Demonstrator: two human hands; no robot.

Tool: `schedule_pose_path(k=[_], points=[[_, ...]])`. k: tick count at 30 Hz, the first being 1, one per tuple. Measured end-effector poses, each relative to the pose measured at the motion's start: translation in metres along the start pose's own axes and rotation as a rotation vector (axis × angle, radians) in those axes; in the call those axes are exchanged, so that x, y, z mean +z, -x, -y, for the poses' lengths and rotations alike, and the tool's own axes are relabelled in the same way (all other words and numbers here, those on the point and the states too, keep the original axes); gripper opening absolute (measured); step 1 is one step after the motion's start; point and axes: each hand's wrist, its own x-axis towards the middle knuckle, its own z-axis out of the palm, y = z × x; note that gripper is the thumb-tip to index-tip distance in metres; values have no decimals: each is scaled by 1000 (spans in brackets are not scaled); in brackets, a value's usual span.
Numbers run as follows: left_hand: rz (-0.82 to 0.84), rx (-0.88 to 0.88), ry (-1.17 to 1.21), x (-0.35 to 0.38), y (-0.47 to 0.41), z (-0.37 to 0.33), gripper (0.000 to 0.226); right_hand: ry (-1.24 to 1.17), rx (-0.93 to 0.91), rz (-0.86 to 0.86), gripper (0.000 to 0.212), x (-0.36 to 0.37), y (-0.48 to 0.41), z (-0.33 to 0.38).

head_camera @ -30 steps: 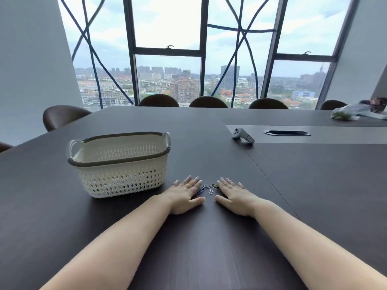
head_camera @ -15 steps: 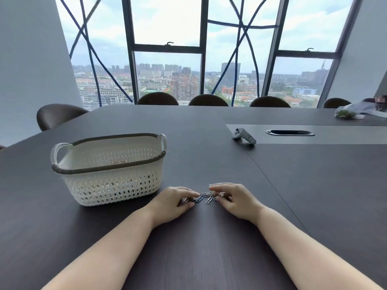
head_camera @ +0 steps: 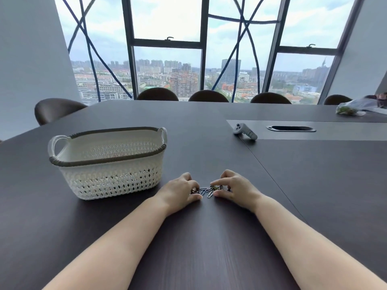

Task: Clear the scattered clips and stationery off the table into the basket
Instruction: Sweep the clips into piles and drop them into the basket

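Observation:
A small heap of coloured paper clips [head_camera: 207,191] lies on the dark table [head_camera: 209,237] between my two hands. My left hand [head_camera: 180,191] is curled, its fingertips pinching clips at the heap's left side. My right hand [head_camera: 232,189] is curled too, thumb and forefinger closed on clips at the right side. Both hands rest on the tabletop. A white woven plastic basket [head_camera: 109,164] with a grey rim and two handles stands upright to the left of my left hand, a short gap away. What lies inside the basket is hidden by its wall.
A grey handheld controller [head_camera: 245,131] lies farther back right, beside a cable slot [head_camera: 291,128] in a lighter table panel. A plastic bag with greenery [head_camera: 351,109] sits at the far right. Brown chair backs [head_camera: 208,97] line the far edge under the windows.
My hands went from lying flat with fingers spread to curled, fingertips pulled in and closed on the clips. The clips are gathered tighter. The view has tilted, shifting the basket leftward.

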Motion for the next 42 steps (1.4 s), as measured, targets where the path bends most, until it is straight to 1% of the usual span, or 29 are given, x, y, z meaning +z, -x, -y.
schedule_pose_path(k=[4, 6, 10, 15, 18, 20, 22, 24, 28, 31, 33, 37, 39, 41, 42], points=[[-32, 14, 11, 3, 0, 1, 29, -20, -31, -52, 19, 4, 3, 0], [-46, 1, -6, 4, 1, 0, 30, -1, -33, -70, 15, 4, 5, 2], [-65, -20, -107, 6, 4, 1, 38, 124, -37, -57, 22, 1, 8, 9], [-78, 8, -212, 5, 5, -1, 39, 317, 2, -23, 32, 0, 9, 18], [-146, 30, -254, 6, 8, -1, 40, 414, 7, -11, 35, 2, 10, 21], [-206, 35, -238, 7, 10, 0, 39, 433, 9, -23, 35, 2, 11, 21], [-217, 28, -197, 7, 12, -1, 36, 410, 26, -42, 34, 1, 13, 21], [-191, 15, -184, 7, 12, -1, 35, 373, 52, -52, 33, 1, 14, 20], [-177, 6, -202, 7, 11, 0, 41, 300, 93, -55, 30, 0, 14, 19], [-203, 11, -238, 9, 12, 0, 44, 232, 117, -72, 28, 1, 15, 17], [-266, 20, -232, 8, 15, -1, 43, 177, 110, -97, 27, 0, 17, 18], [-410, 44, -131, 1, 20, 1, 39, 20, 54, -191, 21, -5, 19, 26], [-531, 38, -83, -12, 23, 1, 40, -41, 26, -244, 21, -9, 17, 35], [-653, 29, -95, -33, 26, 2, 42, -77, -10, -285, 22, -16, 9, 49], [-668, 4, -83, -46, 27, 4, 41, -99, -33, -311, 23, -20, 3, 59]])
